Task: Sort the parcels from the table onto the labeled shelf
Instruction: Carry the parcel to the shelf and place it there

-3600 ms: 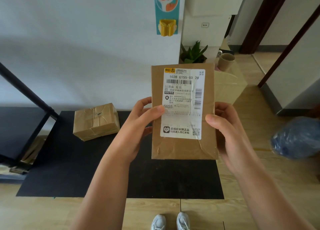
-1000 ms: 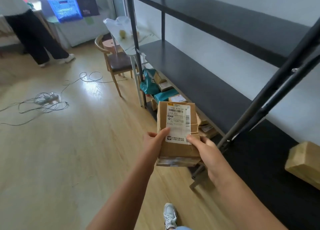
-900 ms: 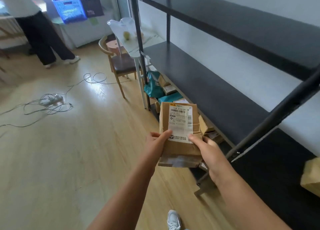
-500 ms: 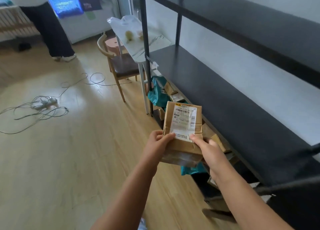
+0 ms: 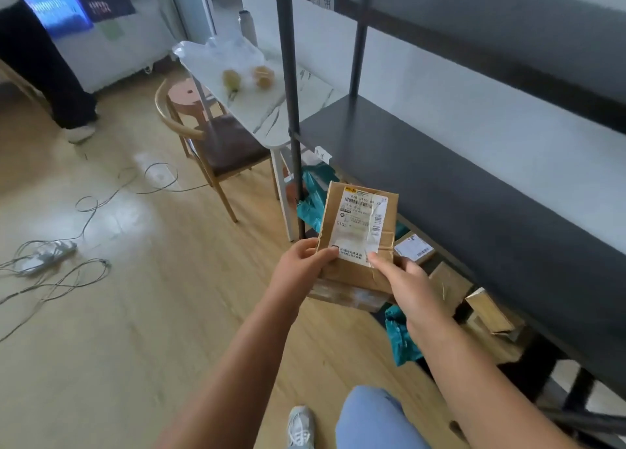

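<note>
I hold a brown cardboard parcel (image 5: 355, 272) with a white shipping label in front of me, label up. My left hand (image 5: 298, 269) grips its lower left edge and my right hand (image 5: 403, 279) its lower right edge. To the right stands the black metal shelf (image 5: 440, 164) with small paper labels on its board edges. Its middle board is bare. Under it, on the lowest level, lie several brown parcels (image 5: 447, 286) and teal bags (image 5: 315, 198).
A white marble-look table (image 5: 271, 109) and a wooden chair (image 5: 210, 137) stand beyond the shelf's upright post. Cables and a power strip (image 5: 47, 252) lie on the wooden floor at left. Another person's legs (image 5: 50, 69) are at the far left.
The view has turned from the table to the shelf and come closer. The parcel stays in both hands and sits lower, near the lowest shelf level. My knee has come into view.
</note>
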The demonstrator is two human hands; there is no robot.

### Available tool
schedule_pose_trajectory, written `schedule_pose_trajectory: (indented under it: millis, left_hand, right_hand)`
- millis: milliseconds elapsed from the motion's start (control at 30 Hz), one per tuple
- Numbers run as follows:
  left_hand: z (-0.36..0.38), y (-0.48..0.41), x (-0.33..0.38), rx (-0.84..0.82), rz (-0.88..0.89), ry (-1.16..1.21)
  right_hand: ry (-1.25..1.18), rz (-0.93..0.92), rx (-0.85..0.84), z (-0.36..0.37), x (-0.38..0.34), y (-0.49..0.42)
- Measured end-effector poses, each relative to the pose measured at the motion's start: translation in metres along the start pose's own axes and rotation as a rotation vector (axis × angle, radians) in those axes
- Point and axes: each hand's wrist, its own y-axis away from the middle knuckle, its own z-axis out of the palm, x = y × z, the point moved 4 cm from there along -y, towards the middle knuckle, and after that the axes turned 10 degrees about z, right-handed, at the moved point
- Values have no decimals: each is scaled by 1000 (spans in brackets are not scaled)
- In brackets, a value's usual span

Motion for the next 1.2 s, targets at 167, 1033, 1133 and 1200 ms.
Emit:
schedule_pose_trajectory:
  millis: [167,1033,1133,1200]
  left_hand:
    - [-20,-65,3,-38,-40,-33]
    - [-53,-380,116,-467,16,-254]
    - [-51,-408,126,-507,57,-333]
    - [-48,-419,132,-566,90,-366]
  right_hand:
    - [43,25,30,26,-39,-41]
    - [-69,40,377,115,-230,-216]
    - [-134,42,462,128,-240,-227]
    - [-173,44,515,134,-242,-230]
